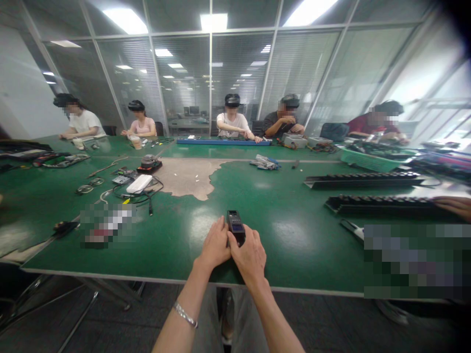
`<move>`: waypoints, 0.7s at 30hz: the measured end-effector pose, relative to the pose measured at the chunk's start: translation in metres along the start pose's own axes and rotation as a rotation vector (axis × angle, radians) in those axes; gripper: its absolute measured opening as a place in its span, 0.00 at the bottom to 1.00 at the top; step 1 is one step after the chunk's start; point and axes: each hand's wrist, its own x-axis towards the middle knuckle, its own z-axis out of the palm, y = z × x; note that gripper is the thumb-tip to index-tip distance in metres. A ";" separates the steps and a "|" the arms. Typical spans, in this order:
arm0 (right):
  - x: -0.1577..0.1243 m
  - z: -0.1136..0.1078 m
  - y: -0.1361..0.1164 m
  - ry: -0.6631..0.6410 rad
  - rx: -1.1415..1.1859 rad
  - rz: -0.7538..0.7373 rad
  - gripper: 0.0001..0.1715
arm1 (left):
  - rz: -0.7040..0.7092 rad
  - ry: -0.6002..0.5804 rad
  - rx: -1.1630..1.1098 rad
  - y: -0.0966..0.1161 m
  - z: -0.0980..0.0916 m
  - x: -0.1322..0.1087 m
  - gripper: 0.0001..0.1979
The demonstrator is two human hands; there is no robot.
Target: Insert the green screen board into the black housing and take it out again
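Close to the table's front edge, a small black box-shaped device (236,226) with a little dark-blue screen and a row of small parts near its top stands between my two hands. My right hand (250,252) wraps its right side, with the thumb across the near end. Along the left side lie the fingers of my left hand (214,242), closed together and pressed to the casing. The device's lower sides are hidden by my hands, and its exact kind does not show.
The green table (287,255) has a torn patch (187,176). Left lie a white power bank-like block (140,184), cables and glasses (90,185). Right are black slotted rails (379,203), a co-worker's hand (454,206) and a green basket (371,161). Gloves (265,163) lie farther back; several people sit opposite.
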 end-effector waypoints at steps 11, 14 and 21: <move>0.006 -0.005 -0.006 -0.013 -0.031 0.036 0.30 | -0.006 -0.023 0.027 -0.001 0.000 0.000 0.32; 0.007 -0.008 -0.008 -0.019 -0.062 0.036 0.26 | -0.002 -0.021 0.006 0.001 -0.002 0.000 0.31; 0.011 -0.014 -0.014 -0.036 -0.141 0.029 0.23 | -0.016 -0.019 -0.019 0.001 -0.003 -0.001 0.31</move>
